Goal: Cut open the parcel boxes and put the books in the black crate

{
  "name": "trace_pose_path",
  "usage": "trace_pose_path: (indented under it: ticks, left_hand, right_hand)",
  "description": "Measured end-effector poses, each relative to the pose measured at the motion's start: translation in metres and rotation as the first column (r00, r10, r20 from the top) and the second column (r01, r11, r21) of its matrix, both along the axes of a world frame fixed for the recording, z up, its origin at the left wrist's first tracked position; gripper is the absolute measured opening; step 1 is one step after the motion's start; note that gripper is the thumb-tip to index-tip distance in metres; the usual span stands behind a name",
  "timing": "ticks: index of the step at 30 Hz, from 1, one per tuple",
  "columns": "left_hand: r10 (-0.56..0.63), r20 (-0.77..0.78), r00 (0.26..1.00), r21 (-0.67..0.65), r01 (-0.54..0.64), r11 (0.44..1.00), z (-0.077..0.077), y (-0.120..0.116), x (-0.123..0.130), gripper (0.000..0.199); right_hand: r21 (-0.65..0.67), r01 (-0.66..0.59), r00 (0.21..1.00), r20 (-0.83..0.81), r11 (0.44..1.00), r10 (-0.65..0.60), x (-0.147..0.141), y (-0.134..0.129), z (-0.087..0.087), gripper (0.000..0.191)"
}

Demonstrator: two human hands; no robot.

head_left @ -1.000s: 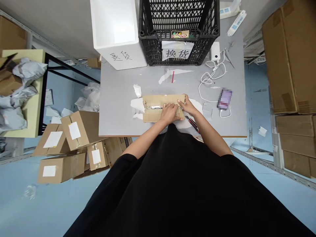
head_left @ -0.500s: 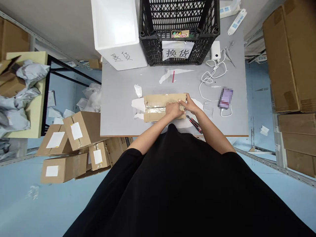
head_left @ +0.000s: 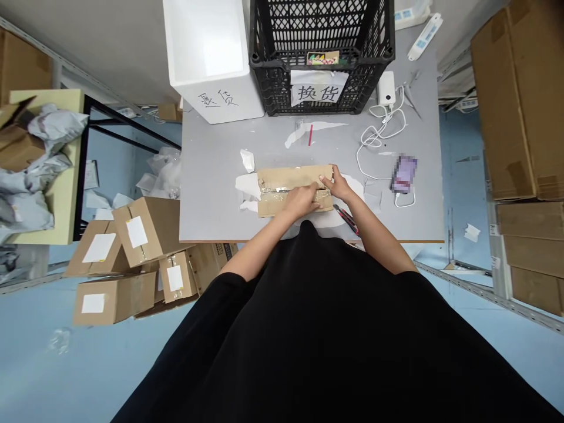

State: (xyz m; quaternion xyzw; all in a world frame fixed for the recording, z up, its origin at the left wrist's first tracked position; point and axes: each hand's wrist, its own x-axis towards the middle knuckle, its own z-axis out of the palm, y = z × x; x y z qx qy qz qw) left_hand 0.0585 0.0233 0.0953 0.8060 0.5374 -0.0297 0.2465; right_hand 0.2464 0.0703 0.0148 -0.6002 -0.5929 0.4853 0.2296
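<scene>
Grey mailer bags (head_left: 26, 141) heap on a pale bench (head_left: 57, 194) left of the table (head_left: 211, 176), kept off the work surface, I suppose, so that I have room. Below the table's left corner sit taped cartons (head_left: 147, 232), each with a white label, piled loosely as though set down quickly. A white foam box (head_left: 207, 53) stands at the table's far left edge, marked in handwriting.

At the table's middle lies the cardboard parcel (head_left: 282, 176), flat, with clear tape running lengthwise along it and white paper scraps under its left end. My left hand (head_left: 302, 200) lies palm down on the tape, open with the fingers together, gripping nothing, its weight seemingly there to keep the parcel from sliding. My right hand (head_left: 337, 187) is open too, fingers spread against the parcel's right end, bracing it rather than holding it. My utility knife (head_left: 346, 218) rests just beside that hand, within easy reach.

Toward the table's far edge stands a black crate (head_left: 321, 35) with a paper sign. Right of it, a power bank (head_left: 386, 88) feeds a white cable (head_left: 370, 141) to a phone (head_left: 404, 174), its screen blurred. Past the table's right edge, big cartons (head_left: 502, 100) stand stacked.
</scene>
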Motion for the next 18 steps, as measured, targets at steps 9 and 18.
trace_pose_path:
  ticks: [9, 18]
  left_hand:
    - [-0.129, -0.210, 0.969, -0.170, 0.094, 0.981, 0.015, 0.016, -0.086, 0.052]
    - [-0.232, -0.160, 0.959, 0.018, 0.238, 0.971, 0.005, 0.004, -0.082, 0.041]
  right_hand:
    - [0.041, -0.069, 0.993, 0.102, 0.997, 0.064, 0.001, 0.004, 0.004, 0.069]
    - [0.173, -0.578, 0.749, 0.502, 0.798, 0.433, -0.093, 0.039, 0.052, 0.054]
